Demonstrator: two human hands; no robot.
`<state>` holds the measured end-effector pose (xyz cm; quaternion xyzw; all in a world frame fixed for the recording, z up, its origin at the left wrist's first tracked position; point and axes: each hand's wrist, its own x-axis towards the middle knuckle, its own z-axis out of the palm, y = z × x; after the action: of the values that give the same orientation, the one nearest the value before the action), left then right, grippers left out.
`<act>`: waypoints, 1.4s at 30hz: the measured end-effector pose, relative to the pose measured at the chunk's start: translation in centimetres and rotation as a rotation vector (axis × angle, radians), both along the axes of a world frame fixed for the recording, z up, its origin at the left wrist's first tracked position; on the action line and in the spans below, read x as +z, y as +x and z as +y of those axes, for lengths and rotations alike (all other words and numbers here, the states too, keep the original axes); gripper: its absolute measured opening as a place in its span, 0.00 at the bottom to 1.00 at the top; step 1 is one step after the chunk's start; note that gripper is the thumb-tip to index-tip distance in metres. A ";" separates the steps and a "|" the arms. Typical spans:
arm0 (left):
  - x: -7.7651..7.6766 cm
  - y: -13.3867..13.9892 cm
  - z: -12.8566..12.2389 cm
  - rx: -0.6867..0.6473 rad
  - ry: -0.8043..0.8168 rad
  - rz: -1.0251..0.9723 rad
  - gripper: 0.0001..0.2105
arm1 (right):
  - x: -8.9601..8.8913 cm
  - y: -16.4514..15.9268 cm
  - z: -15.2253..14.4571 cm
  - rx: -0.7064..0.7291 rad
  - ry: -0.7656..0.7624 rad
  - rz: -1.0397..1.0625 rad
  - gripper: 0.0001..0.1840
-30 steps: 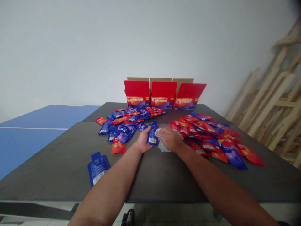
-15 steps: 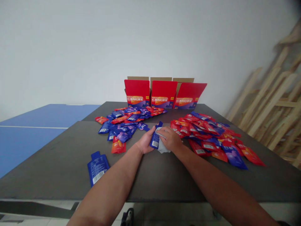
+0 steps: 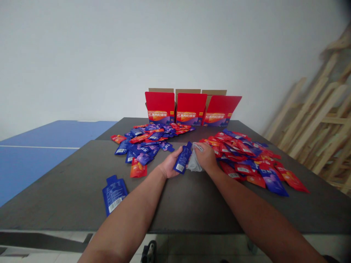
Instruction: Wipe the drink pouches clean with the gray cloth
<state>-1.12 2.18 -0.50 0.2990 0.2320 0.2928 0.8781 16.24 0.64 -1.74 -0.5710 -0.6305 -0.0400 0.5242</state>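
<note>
Blue pouch (image 3: pixel 182 159) — in left hand (image 3: pixel 170 164)

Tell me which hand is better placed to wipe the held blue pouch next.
Right, most likely: the right hand holds the grey cloth close beside the blue pouch, while the left hand is occupied gripping that pouch.

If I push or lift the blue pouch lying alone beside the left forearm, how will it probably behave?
The blue pouch lies flat on the dark table, so it would probably slide rather than roll. Its smooth-looking surface may be slightly slippery. The similar pouch in the left hand looks unbent, so this one may not flop much.
</note>
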 end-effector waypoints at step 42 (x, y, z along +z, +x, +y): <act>-0.2 0.0 0.1 0.053 0.093 0.014 0.28 | -1.1 -0.5 0.5 -0.057 -0.036 0.041 0.10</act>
<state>-1.09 2.28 -0.67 0.3352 0.2324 0.3242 0.8536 15.76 1.14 -2.82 -0.5990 -0.6037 -0.0319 0.5251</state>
